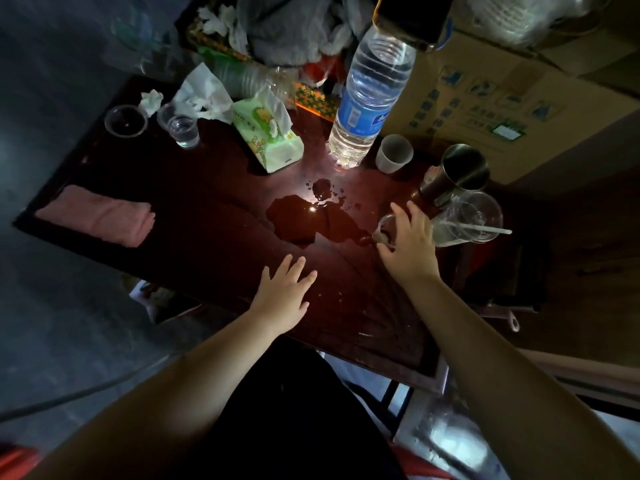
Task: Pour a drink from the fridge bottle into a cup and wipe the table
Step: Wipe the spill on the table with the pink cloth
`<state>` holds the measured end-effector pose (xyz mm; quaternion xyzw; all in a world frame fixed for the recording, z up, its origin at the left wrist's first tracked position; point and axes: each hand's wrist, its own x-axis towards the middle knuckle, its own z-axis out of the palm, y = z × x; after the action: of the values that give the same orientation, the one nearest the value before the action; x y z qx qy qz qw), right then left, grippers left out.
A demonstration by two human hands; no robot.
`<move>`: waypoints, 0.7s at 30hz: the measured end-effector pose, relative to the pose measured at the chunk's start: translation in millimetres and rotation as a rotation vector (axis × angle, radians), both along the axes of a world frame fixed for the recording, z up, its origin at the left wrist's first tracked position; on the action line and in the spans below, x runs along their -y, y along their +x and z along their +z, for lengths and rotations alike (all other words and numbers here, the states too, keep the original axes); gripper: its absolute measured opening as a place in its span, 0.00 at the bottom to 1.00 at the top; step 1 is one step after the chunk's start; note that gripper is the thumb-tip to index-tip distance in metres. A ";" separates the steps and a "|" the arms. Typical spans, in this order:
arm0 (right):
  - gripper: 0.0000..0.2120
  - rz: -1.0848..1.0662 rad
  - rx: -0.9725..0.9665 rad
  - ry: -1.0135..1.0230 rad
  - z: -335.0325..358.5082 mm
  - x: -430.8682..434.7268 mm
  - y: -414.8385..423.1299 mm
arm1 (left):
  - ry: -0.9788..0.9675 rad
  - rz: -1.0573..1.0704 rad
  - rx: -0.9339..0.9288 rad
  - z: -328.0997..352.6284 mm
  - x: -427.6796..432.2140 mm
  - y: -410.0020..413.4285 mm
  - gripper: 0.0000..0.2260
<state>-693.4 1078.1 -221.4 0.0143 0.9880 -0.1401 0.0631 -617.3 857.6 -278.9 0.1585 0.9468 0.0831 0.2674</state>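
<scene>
A tall clear water bottle point(370, 95) with a blue label stands at the back of the dark red table point(207, 216). In front of it lies a puddle of spilled liquid point(304, 220). My right hand point(408, 247) curls around a small clear plastic cup point(385, 230) tipped on its side at the puddle's right edge. My left hand point(285, 292) hovers flat with spread fingers over the table's near edge, holding nothing. A folded pink cloth point(100, 216) lies at the table's left end.
A green tissue pack point(266, 133), crumpled tissues, and two clear cups point(126, 121) point(181, 128) stand at the back left. A white paper cup point(394, 152), a metal cup point(460, 171) and a large plastic cup with a straw point(467, 220) crowd the right. Cardboard boxes point(502, 109) rise behind.
</scene>
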 end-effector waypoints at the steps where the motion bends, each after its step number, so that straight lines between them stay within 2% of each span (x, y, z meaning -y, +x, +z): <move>1: 0.35 -0.003 0.051 0.002 -1.6 -2.2 -4.5 | 0.003 0.002 0.001 0.1 0.3 0.2 0.27; 6: 0.34 0.022 0.133 -0.015 -10.4 -7.9 -14.1 | 0.007 0.003 0.004 -0.2 1.6 -0.3 0.27; 16: 0.33 0.059 0.006 -0.096 3.4 -30.6 2.2 | -0.018 -0.019 0.013 2.0 1.8 -1.8 0.28; 21: 0.34 0.042 0.045 -0.097 12.5 -56.9 25.1 | -0.037 -0.021 0.013 4.3 0.1 -1.5 0.28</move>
<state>-668.4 1135.0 -208.9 -0.0064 0.9785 -0.1861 0.0888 -618.8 857.6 -274.5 0.1632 0.9447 0.0639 0.2771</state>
